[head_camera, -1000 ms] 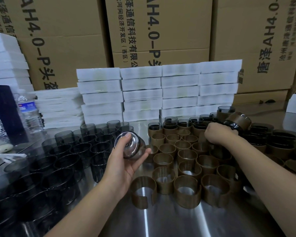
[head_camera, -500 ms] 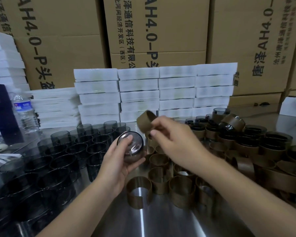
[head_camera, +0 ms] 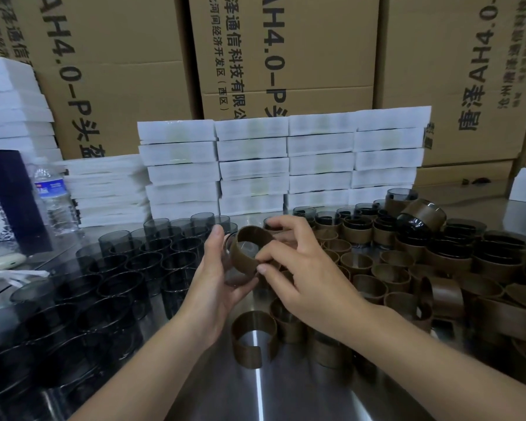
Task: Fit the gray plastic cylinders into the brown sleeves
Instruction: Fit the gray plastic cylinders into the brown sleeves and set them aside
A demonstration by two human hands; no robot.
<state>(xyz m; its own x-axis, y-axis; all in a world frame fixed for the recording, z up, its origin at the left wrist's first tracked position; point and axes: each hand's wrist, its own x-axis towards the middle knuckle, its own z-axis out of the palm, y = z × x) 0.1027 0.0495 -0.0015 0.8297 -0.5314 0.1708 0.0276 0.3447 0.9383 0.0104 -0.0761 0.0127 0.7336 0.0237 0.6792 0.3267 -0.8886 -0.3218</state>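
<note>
The brown sleeve (head_camera: 246, 260) is up in the air above the middle of the steel table (head_camera: 257, 393), sitting over the near end of a gray cylinder (head_camera: 238, 278); how far on it is I cannot tell. The left hand (head_camera: 211, 288) cups the cylinder from below and behind, fingers curled round it, thumb up by the sleeve's rim. The right hand (head_camera: 301, 279) pinches the sleeve's edge between thumb and forefinger, with the other fingers arched above it.

Bare gray cylinders (head_camera: 119, 268) stand packed together on the left. Empty sleeves (head_camera: 362, 268) crowd the right, one split sleeve (head_camera: 249, 338) just below the hands. Sleeved cylinders (head_camera: 422, 215) pile at the far right. Behind are stacked white boxes (head_camera: 252, 165), cardboard cartons (head_camera: 286, 56) and a water bottle (head_camera: 53, 196).
</note>
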